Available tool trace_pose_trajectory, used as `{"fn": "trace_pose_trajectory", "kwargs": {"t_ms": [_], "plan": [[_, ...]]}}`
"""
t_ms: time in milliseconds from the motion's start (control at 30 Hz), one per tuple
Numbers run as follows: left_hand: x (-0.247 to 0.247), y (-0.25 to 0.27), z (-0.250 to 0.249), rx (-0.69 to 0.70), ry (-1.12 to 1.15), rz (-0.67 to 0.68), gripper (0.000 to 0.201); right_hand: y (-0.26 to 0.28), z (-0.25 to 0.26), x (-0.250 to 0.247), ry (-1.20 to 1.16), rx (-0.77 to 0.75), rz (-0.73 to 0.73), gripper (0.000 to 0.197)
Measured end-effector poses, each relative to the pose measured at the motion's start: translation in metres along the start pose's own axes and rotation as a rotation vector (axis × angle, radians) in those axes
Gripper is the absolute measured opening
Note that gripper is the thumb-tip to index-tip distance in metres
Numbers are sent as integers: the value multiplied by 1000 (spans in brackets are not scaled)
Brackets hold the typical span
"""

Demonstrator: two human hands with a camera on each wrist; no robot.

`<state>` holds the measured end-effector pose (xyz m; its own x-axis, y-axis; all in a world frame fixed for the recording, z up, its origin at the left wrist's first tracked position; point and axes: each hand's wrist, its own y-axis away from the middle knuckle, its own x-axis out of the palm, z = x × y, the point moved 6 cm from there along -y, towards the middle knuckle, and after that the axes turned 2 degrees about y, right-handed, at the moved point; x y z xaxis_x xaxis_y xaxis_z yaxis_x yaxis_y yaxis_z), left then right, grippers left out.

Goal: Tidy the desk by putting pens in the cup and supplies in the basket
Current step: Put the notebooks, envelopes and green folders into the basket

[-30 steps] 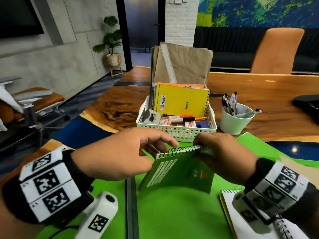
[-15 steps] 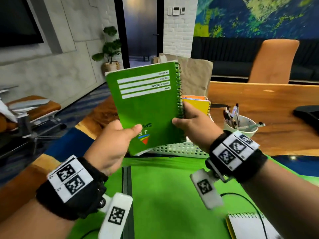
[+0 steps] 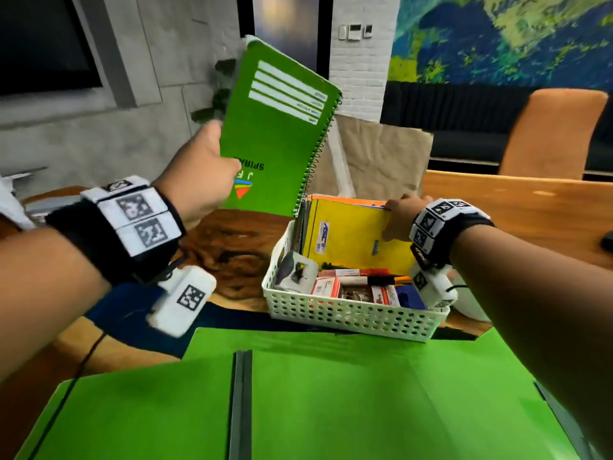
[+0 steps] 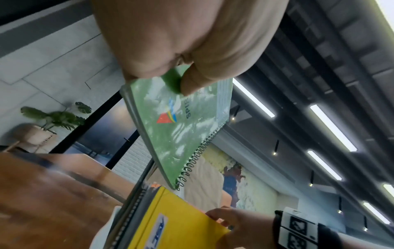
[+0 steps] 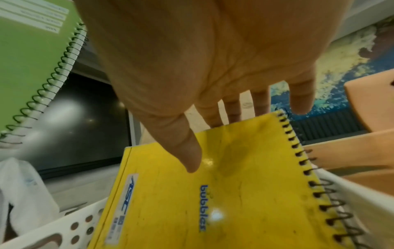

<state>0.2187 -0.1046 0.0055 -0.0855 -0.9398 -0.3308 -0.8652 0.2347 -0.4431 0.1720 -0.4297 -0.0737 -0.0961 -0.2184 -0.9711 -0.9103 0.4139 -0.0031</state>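
My left hand (image 3: 202,174) grips the lower left edge of a green spiral notebook (image 3: 278,134), thumb on the cover. The notebook is raised and tilted, its lower spiral corner just above the back left of the white perforated basket (image 3: 348,313). In the left wrist view the left hand (image 4: 183,50) pinches the green notebook (image 4: 183,128). My right hand (image 3: 398,217) holds the top right edge of a yellow spiral notebook (image 3: 351,237) standing in the basket. In the right wrist view the right hand (image 5: 192,67) has its fingers behind the yellow notebook (image 5: 213,202) and its thumb in front. My right forearm hides the pen cup.
Small boxes and markers (image 3: 351,287) lie in the basket's front half. A brown paper bag (image 3: 381,154) stands behind it. A green mat (image 3: 331,393) covers the near desk. An orange chair (image 3: 557,134) is at the far right.
My right hand let go of the green notebook and moved onto the yellow notebook in the basket. My left hand alone raised the green notebook higher and tilted it toward the basket.
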Motion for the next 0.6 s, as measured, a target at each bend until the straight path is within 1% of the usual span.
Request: {"fn": "trace_pose_trajectory", "kwargs": {"t_ms": [67,133,200,267,300,333,367,433,467,533,567,600], "plan": [[9,-18,-4,46,-55,21,44,-3,-3,2,-35,70,-6,67],[19,-32,-10,84,-110,35,45,-3,-3,9,-91,121,-10,60],[34,-51,-10,145,-163,78,47,-1,1,11,-92,71,-38,44],[50,-50,-26,204,-190,129,47,4,5,13,-87,-27,-17,18],[60,-45,-36,229,-217,164,47,5,5,16,-94,-60,-8,20],[71,-42,-45,250,-261,209,46,6,5,20,-103,-71,-20,19],[83,-42,-48,269,-321,252,46,9,4,25,-111,-65,11,12],[108,-44,-48,304,-460,313,45,11,2,34,-136,-57,52,39],[116,-44,-47,316,-515,313,41,11,3,37,-130,-58,89,48],[125,-49,-43,300,-523,275,39,8,5,36,-76,-71,94,57],[127,-52,-42,280,-508,253,42,9,7,29,-72,-77,86,59],[129,-56,-42,268,-497,234,46,9,8,24,-83,-80,73,56]]}}
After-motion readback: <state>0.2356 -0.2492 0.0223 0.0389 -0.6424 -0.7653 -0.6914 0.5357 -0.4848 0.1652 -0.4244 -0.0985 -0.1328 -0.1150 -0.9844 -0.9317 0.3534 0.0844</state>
